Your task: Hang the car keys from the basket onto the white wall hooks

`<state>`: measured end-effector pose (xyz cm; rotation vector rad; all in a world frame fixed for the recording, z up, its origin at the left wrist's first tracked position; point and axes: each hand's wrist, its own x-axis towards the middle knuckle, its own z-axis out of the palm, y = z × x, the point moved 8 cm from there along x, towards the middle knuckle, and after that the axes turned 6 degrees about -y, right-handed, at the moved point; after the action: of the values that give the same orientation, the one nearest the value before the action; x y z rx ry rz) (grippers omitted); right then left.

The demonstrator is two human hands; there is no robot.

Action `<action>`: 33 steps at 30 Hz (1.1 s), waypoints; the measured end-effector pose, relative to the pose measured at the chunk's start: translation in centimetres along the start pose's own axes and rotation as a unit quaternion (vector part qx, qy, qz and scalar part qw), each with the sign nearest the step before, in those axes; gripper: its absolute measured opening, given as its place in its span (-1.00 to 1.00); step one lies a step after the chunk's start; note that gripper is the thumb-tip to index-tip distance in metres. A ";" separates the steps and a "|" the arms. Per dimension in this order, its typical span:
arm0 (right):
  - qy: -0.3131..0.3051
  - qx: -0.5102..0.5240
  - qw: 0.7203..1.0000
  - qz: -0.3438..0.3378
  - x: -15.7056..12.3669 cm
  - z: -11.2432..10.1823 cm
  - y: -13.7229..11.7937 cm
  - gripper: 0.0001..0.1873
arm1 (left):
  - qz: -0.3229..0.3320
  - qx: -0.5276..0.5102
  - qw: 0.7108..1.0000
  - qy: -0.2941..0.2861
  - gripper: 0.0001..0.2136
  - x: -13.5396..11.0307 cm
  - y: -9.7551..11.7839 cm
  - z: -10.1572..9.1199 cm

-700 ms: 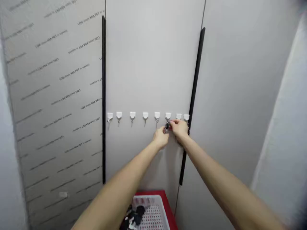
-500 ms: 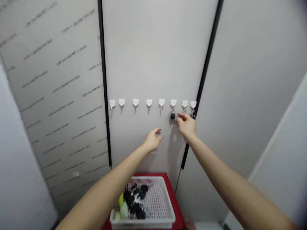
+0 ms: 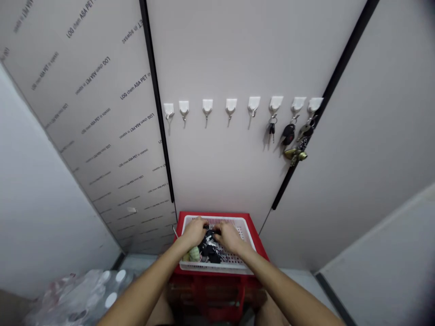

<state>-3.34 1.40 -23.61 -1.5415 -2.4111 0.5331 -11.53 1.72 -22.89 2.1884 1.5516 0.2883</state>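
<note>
Both hands are down in a white plastic basket (image 3: 217,267), on a heap of mostly black keys and fobs (image 3: 210,251). My left hand (image 3: 195,232) is at the heap's left side, fingers bent round a dark piece I cannot make out. Facing it, my right hand (image 3: 228,236) has curled fingers at the heap's right side; what they pinch is hidden. On the wall, a small black key (image 3: 272,128) hangs from the third hook from the right. A black car key fob (image 3: 288,134) and a bunch of keys with a brass-coloured piece (image 3: 295,155) hang farther right.
A row of white adhesive hooks (image 3: 231,105) runs across the white panel, between two black strips (image 3: 159,99). Under the basket is a red surface (image 3: 254,231). A pale green item (image 3: 194,254) lies at the basket's left. Plastic-wrapped bottles (image 3: 110,290) stand on the floor at lower left.
Both hands have dropped from the wall into the basket. My right hand has left the black key, which hangs on its hook. The view has tilted downward.
</note>
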 end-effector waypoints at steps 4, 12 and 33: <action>0.004 -0.006 1.000 0.005 -0.1 0.1 0.4 -0.79 | 0.001 0.018 1.000 0.009 -0.73 0.1 -0.1 0.2; 0.088 0.181 0.980 0.006 -0.4 -5.3 1.8 -0.83 | 0.070 -0.189 0.979 0.036 -0.71 0.9 2.4 -0.9; 0.366 0.346 0.861 -0.070 -0.9 -29.2 -2.8 -0.83 | 0.153 -0.454 0.864 0.157 -0.74 3.0 14.8 -18.0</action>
<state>5.80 4.70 4.08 -0.9821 -1.4876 0.5587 -5.43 4.59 -0.39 1.6184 0.8686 1.2452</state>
